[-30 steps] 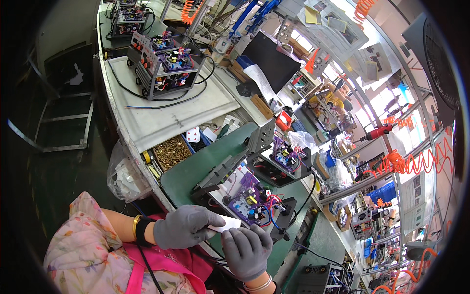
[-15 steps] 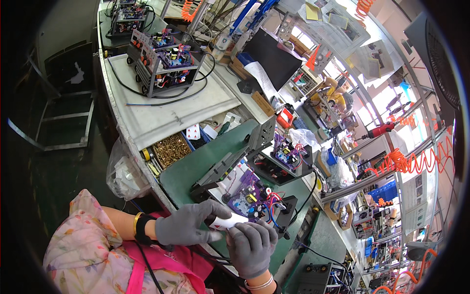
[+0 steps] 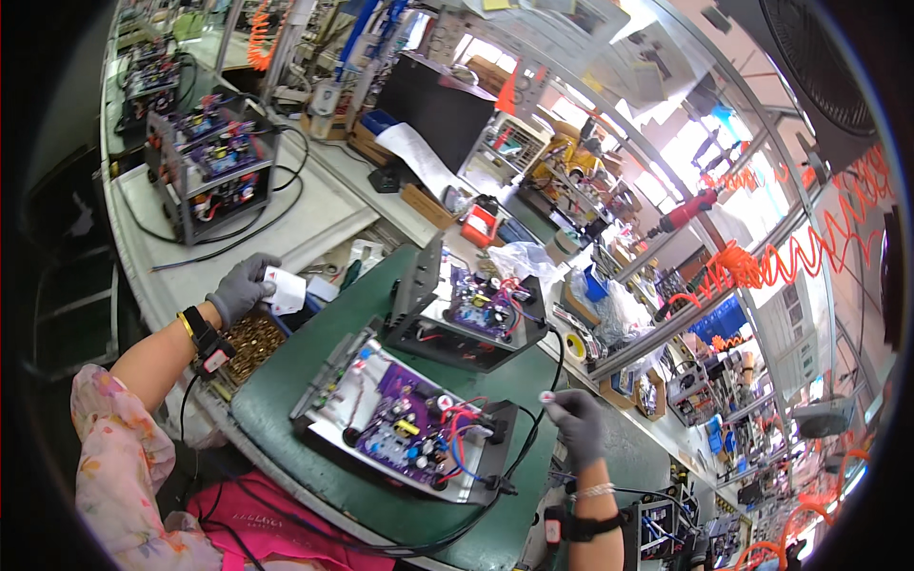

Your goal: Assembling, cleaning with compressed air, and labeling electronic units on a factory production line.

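My left hand, in a grey glove, pinches a white sticker sheet with a small red mark, above the parts bins at the left. Out to the right, my gloved right hand holds a small white sticker with a red mark between thumb and fingertips. Between the hands, an opened metal device housing with a purple circuit board, red and blue wires and a black end panel lies on the green mat. Neither hand touches it.
Behind it stands a second opened device. A bin of brass-coloured screws is below my left hand. Farther left, more device frames rest on a pale board. A black cable passes near my right hand; a red screwdriver hangs at right.
My hands, together over the sheet before, are now far apart. The left carried the sheet left to the bins; the right moved right with a small sticker. The view has shifted too.
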A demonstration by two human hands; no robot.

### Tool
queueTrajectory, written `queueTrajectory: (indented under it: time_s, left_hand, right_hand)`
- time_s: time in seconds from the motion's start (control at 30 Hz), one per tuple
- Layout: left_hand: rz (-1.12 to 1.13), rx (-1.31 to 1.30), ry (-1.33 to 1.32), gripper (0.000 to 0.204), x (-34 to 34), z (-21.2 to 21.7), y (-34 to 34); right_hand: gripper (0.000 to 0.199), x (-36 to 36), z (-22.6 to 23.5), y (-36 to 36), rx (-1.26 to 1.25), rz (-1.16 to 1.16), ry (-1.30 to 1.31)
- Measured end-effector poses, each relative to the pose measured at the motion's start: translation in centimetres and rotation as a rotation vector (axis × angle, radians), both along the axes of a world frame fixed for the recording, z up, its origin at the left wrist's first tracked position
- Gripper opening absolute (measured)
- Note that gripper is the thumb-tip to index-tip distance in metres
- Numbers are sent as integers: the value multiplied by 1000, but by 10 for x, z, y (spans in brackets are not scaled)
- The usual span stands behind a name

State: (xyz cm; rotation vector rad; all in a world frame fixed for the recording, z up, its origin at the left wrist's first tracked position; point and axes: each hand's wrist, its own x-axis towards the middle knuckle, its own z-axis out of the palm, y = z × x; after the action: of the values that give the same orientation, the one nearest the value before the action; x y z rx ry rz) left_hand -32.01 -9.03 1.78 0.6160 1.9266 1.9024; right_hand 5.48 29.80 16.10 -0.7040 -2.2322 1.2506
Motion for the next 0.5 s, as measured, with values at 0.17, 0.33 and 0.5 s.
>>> queueTrajectory:
  time_s: [0.17, 0.33, 0.5]
  left_hand:
    - [-105, -532, 155, 42, -31, -39, 42]
    - [-3, -749, 366, 44, -36, -42, 46]
    - [-110, -907, 694, 52, -18, -29, 45]
  right_hand:
    - [21, -51, -83, 42, 193, 9, -252]
    - [20, -104, -117, 42, 24, 25, -34]
    - [18, -126, -143, 37, 151, -65, 19]
